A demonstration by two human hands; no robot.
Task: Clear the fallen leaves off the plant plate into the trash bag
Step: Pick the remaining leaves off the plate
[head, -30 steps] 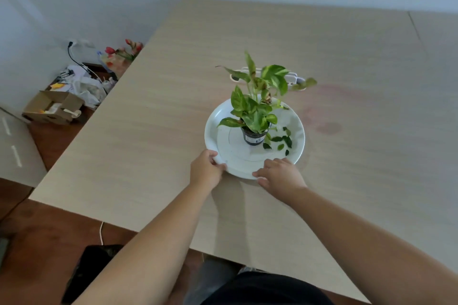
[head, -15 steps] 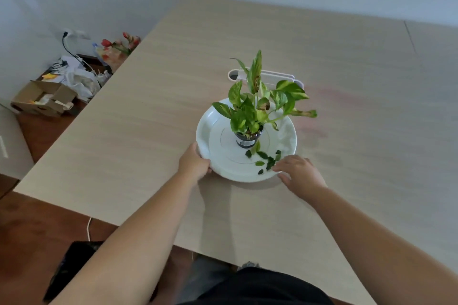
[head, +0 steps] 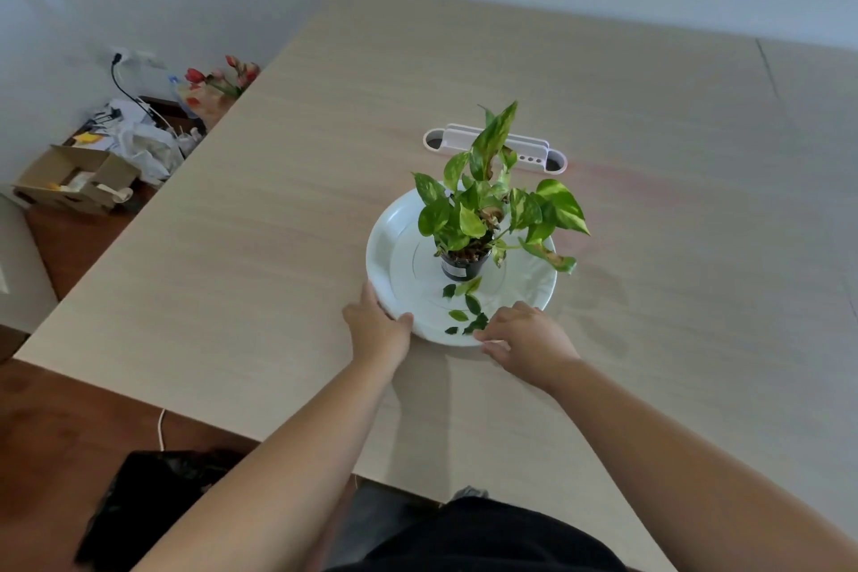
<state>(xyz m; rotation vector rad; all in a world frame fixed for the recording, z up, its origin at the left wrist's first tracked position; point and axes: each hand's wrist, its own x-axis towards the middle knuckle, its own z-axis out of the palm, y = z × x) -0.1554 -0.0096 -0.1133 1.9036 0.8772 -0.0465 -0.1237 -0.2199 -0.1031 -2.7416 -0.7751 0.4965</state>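
Note:
A white round plate (head: 394,246) lies on the light wooden table, with a small potted green plant (head: 483,218) standing at its centre. Several dark fallen leaves (head: 466,309) lie on the plate's near part, in front of the pot. My left hand (head: 378,330) grips the plate's near-left rim, thumb over the edge. My right hand (head: 527,339) rests at the near-right rim, its fingertips touching the nearest leaves. A black trash bag (head: 148,506) sits on the floor below the table's near-left edge.
A white desk organiser (head: 534,149) stands just behind the plate. Off the table's left edge, on the floor, are a cardboard box (head: 74,179), crumpled white bags, cables and a bunch of red flowers (head: 218,79). A wall runs behind the table.
The plate has been turned, bringing the fallen leaves from its right side round to the near edge. My right hand moved to the near-right rim by the leaves.

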